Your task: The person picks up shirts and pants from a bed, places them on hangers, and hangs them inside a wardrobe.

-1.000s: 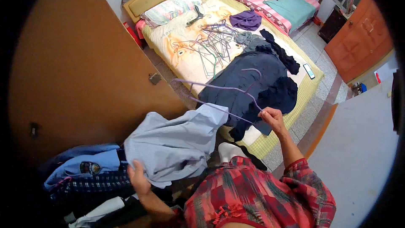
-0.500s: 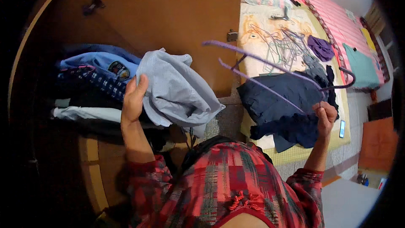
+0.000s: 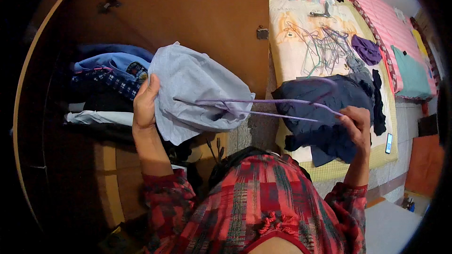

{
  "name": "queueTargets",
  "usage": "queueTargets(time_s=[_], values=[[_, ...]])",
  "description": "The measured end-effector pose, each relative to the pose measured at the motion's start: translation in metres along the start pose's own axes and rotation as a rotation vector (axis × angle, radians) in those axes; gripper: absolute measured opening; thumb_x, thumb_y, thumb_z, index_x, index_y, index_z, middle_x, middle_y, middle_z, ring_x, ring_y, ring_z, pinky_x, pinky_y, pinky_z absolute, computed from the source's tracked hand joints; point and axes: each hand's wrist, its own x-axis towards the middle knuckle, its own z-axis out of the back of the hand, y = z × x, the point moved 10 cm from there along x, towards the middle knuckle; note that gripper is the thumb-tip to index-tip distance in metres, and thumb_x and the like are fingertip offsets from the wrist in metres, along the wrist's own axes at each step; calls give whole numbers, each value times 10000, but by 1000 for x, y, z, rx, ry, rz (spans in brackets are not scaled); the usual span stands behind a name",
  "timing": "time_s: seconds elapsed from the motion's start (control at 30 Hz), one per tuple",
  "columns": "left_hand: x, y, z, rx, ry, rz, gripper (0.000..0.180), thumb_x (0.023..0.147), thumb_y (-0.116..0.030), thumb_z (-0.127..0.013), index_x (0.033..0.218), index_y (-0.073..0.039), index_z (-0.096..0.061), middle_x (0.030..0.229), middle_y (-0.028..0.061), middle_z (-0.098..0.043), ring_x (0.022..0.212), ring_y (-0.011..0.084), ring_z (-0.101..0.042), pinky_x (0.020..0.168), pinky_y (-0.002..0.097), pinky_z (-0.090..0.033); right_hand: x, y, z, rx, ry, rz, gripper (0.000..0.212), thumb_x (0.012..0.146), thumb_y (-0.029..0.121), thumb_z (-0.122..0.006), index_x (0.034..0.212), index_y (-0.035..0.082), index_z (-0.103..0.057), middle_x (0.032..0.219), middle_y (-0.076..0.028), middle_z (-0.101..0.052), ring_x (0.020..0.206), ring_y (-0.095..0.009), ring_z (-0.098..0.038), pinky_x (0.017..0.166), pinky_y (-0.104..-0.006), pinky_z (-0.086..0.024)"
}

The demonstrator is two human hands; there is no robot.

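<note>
My left hand [image 3: 146, 103] grips the edge of a light grey garment [image 3: 193, 84], thumb on top, and the cloth hangs out to the right of it. In my right hand [image 3: 356, 122] is a purple hanger [image 3: 287, 101], held near its hook end. The hanger points left, and its far end overlaps the grey cloth. Whether that end lies inside the garment or only in front of it, I cannot tell for certain. Dark clothes [image 3: 325, 103] lie on the bed below the hanger.
Left is an open wardrobe with blue clothes [image 3: 110, 63] and a white garment [image 3: 101, 117]. Its brown door [image 3: 207, 14] stands behind the grey garment. On the bed [image 3: 292, 73] lie a heap of hangers [image 3: 325, 47], a purple cloth [image 3: 366, 50] and a phone [image 3: 389, 143].
The hanger has swung down and moved left, so its far end now meets the grey garment. My left hand still holds the cloth, which is spread wider.
</note>
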Motion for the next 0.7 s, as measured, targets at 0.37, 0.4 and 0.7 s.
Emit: queueTargets(time_s=[0.37, 0.4, 0.7], values=[[-20, 20, -121, 883, 513, -6, 355, 894, -270, -459, 1077, 21, -549, 869, 100, -578, 780, 172, -508, 711, 314, -408, 26, 43, -36, -162, 123, 101, 132, 770, 181, -639, 727, 61, -604, 569, -108, -504, 503, -298, -500, 456, -362, -365], [-16, 25, -133, 963, 579, 66, 331, 873, -235, -472, 1080, 8, -560, 925, 178, -601, 847, 209, -565, 779, 328, -425, 24, 43, -30, -177, 104, 96, 137, 776, 192, -632, 727, 67, -604, 573, -109, -508, 507, -297, -505, 462, -368, -370], [-35, 10, -165, 1074, 648, -363, 151, 705, -66, -555, 816, 35, -562, 708, 163, -493, 720, 304, -452, 634, 353, -360, -13, -3, -67, 133, 66, -65, 213, 810, 297, -599, 781, 89, -639, 611, -109, -571, 569, -287, -568, 510, -366, -414]])
